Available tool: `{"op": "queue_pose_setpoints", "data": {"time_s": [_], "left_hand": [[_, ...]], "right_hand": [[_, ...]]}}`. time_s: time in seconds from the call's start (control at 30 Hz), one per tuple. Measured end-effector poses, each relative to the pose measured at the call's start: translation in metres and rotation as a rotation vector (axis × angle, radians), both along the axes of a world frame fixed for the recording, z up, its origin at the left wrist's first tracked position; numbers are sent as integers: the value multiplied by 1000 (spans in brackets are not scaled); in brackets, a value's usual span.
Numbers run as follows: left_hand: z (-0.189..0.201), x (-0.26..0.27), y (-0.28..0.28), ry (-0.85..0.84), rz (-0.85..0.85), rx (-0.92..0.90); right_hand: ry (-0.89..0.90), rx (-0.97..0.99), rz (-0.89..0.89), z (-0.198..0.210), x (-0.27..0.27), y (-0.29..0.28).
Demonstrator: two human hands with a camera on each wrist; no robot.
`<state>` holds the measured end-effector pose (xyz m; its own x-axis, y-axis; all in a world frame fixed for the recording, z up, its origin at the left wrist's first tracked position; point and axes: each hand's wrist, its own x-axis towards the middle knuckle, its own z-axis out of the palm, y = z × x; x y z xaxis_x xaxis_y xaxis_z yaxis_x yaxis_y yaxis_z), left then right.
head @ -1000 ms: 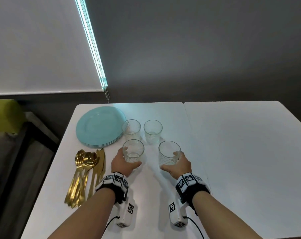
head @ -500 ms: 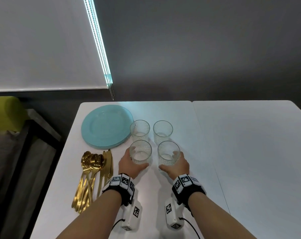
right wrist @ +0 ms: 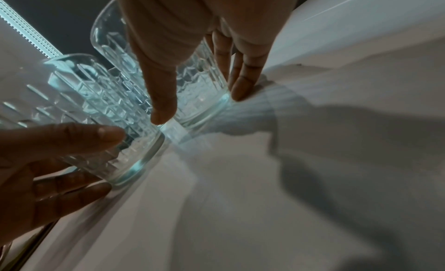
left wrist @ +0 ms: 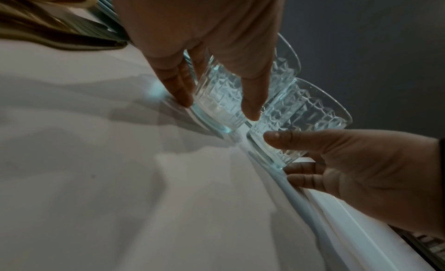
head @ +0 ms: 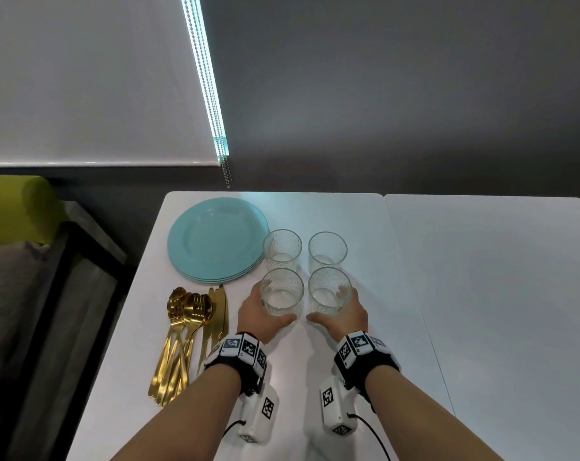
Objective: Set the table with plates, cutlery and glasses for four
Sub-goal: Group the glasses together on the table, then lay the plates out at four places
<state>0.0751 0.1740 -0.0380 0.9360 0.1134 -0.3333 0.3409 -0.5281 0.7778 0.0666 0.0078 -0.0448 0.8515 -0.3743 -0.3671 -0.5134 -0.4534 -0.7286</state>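
Observation:
Four clear patterned glasses stand in a tight square on the white table [head: 481,294]. My left hand [head: 265,312] grips the near left glass [head: 282,292], thumb [left wrist: 250,104] on one side and fingers [left wrist: 180,92] on the other. My right hand [head: 343,314] grips the near right glass [head: 330,291] the same way, its thumb [right wrist: 163,104] low on the wall. Both glasses rest on the table, almost touching. Behind them stand the two far glasses [head: 282,249] [head: 327,249]. A stack of teal plates [head: 217,239] and a pile of gold cutlery [head: 188,327] lie to the left.
A seam [head: 411,277] splits the table into two tops; the right top is bare white. A grey wall runs behind. Off the table's left edge are a green cushion [head: 15,211] and a dark frame [head: 82,261]. A blind cord [head: 227,171] hangs over the far edge.
The two near glasses have slid closer together under my hands, the right one moving left. The head view has shifted, so everything sits further right in frame.

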Motion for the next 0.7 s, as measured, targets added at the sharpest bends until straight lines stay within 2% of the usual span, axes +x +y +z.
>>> {"op": "queue_pose_setpoints", "data": {"time_s": [0.17,0.3,0.53,0.6,0.7], "left_hand": [[-1,8,8,47,-20,46],[0,18,27,70,-50,288],[40,60,76,-78,388,249],[49,75,93,-23,452,263],[55,90,115,143,487,280]], "right_hand": [[75,-13,66,4,1,-3],[88,-28,73,4,-1,-13],[196,-124,100,7,-8,-30],[226,-156,95,7,-10,-33],[270,-193,87,8,-14,-38]]}}
